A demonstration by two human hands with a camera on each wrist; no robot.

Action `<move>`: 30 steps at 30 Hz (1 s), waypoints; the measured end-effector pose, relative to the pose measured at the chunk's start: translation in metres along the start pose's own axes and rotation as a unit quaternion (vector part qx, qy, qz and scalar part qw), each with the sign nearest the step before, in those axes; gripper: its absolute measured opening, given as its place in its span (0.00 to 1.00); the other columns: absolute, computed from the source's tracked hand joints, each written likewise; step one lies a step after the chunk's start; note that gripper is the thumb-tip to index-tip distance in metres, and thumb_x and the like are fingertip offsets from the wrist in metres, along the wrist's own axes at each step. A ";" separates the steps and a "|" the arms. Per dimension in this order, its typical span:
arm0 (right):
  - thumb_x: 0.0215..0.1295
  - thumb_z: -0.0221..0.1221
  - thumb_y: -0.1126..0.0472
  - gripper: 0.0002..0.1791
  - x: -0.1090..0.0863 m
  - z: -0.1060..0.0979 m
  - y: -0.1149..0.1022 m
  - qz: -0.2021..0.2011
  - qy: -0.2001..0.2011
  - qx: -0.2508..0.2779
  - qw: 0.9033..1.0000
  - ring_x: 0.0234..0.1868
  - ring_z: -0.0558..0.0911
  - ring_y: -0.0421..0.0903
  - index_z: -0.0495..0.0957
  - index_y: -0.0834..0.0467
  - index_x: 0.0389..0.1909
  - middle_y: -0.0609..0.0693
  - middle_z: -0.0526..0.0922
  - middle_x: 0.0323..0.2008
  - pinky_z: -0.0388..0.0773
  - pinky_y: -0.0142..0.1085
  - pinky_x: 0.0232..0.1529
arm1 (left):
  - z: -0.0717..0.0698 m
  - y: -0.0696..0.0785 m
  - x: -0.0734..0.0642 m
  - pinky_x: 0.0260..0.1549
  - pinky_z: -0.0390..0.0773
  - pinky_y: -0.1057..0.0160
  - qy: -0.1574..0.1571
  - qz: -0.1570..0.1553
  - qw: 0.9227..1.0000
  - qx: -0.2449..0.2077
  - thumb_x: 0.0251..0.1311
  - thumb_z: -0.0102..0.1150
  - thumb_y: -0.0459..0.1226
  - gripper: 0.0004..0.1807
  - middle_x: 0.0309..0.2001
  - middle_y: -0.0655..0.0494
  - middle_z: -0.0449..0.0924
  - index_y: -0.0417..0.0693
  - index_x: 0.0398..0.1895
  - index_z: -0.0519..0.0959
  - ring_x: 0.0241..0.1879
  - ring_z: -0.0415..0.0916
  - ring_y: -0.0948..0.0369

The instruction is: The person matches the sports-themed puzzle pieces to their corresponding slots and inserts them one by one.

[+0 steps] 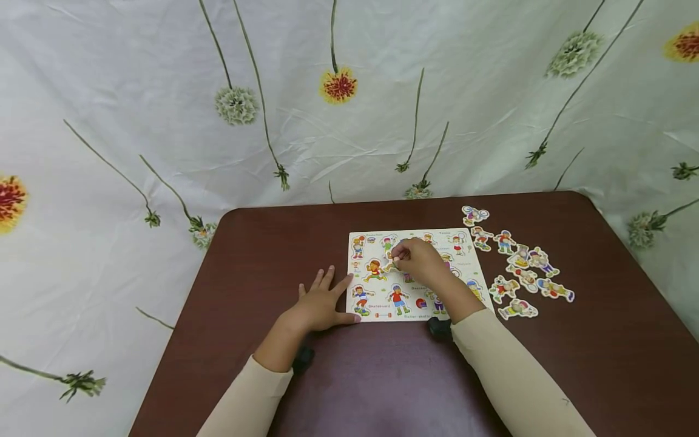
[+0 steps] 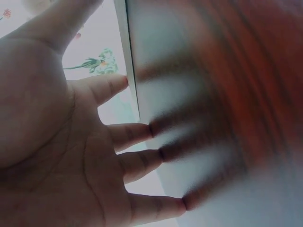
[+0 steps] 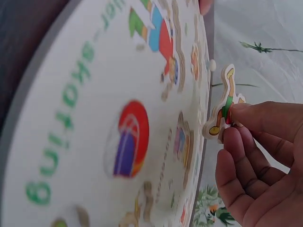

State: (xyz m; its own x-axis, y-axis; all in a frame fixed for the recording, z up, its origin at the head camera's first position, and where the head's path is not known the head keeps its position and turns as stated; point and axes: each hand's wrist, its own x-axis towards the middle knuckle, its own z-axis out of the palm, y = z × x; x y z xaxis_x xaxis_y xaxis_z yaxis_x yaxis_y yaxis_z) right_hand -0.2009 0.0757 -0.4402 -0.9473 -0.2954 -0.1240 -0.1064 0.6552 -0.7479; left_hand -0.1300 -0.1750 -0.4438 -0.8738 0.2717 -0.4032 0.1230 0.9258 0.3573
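A white wooden puzzle board (image 1: pixel 389 279) printed with sports figures and words lies on the table. My right hand (image 1: pixel 423 262) is over its upper middle. Between thumb and fingertips it pinches a figure-shaped puzzle piece (image 3: pixel 229 97) with green shorts and yellow shoes. In the right wrist view the piece is tilted, close to the board face. My left hand (image 1: pixel 319 303) lies with spread fingers at the board's left edge, the thumb at the lower left corner. The left wrist view shows its open palm (image 2: pixel 57 142) and straight fingers.
Several loose puzzle pieces (image 1: pixel 505 243) lie to the right of the board, some touching or overlapping. The dark red-brown table (image 1: pixel 273 255) has rounded far corners. Behind it hangs a white cloth (image 1: pixel 377 145) with printed flowers. Dark wrist straps (image 1: pixel 439 328) show under both wrists.
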 end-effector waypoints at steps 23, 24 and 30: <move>0.66 0.62 0.68 0.02 0.008 0.028 -0.022 -0.050 -0.018 -0.039 0.998 0.38 0.77 0.44 0.82 0.60 0.37 0.52 0.80 0.37 0.75 0.36 0.42 | -0.003 0.002 -0.002 0.69 0.42 0.23 -0.002 -0.001 1.000 0.008 0.57 0.66 0.63 0.52 0.82 0.39 0.36 0.65 0.82 0.52 0.82 0.34 0.39; 0.66 0.62 0.68 0.02 0.009 0.029 -0.022 -0.048 -0.020 -0.042 0.998 0.37 0.77 0.45 0.82 0.60 0.37 0.52 0.79 0.37 0.75 0.36 0.41 | -0.003 0.002 -0.002 0.69 0.42 0.23 -0.002 -0.001 1.000 0.010 0.57 0.66 0.63 0.53 0.82 0.40 0.36 0.65 0.82 0.52 0.82 0.34 0.39; 0.66 0.62 0.67 0.02 0.013 0.035 -0.024 -0.037 -0.025 -0.070 0.997 0.36 0.76 0.44 0.83 0.59 0.37 0.51 0.79 0.37 0.73 0.35 0.40 | -0.002 0.001 -0.002 0.69 0.42 0.23 -0.002 -0.002 1.000 0.012 0.57 0.66 0.64 0.53 0.82 0.40 0.36 0.65 0.82 0.52 0.82 0.34 0.40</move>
State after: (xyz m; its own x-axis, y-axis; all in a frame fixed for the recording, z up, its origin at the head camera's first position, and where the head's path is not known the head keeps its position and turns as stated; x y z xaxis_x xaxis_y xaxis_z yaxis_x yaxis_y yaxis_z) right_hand -0.1997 0.0318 -0.4469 -0.9192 -0.3789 -0.1071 -0.2198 0.7194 -0.6589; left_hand -0.1291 -0.1749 -0.4406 -0.8727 0.2695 -0.4071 0.1314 0.9327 0.3357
